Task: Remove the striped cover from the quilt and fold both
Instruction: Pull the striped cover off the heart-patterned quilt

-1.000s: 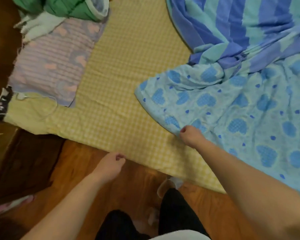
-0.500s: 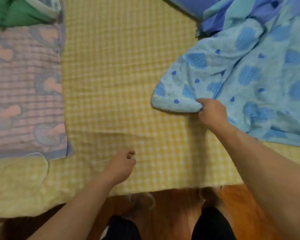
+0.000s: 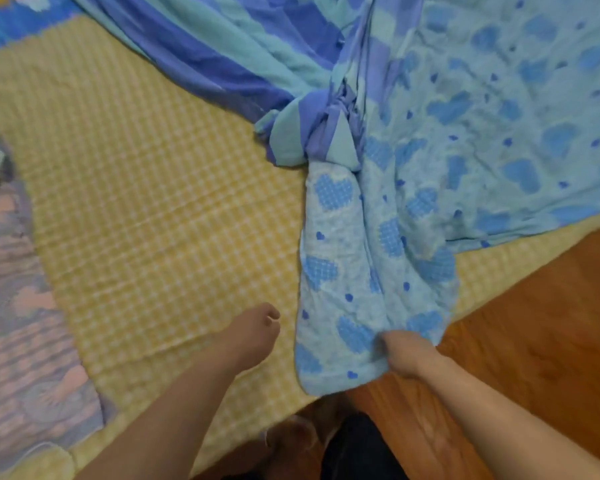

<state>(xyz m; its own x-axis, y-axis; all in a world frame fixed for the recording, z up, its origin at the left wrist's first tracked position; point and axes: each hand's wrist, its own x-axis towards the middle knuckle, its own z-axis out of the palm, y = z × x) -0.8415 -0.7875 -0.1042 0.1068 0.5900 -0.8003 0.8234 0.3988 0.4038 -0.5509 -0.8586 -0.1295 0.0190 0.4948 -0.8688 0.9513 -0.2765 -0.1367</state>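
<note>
Yellow checked bed; right hand at 5 o'clock, grip closed on heart-print quilt corner; left hand loosely curled, empty; striped cover at 12.

The right hand now grips the corner of the heart-print quilt at the near edge of the bed, over the wooden floor; half a second ago it held that corner farther up on the yellow checked sheet. The quilt now stretches in a long drawn-out strip from the bunched striped cover toward the person. The left hand, loosely curled, sits closer to the quilt's edge.
</note>
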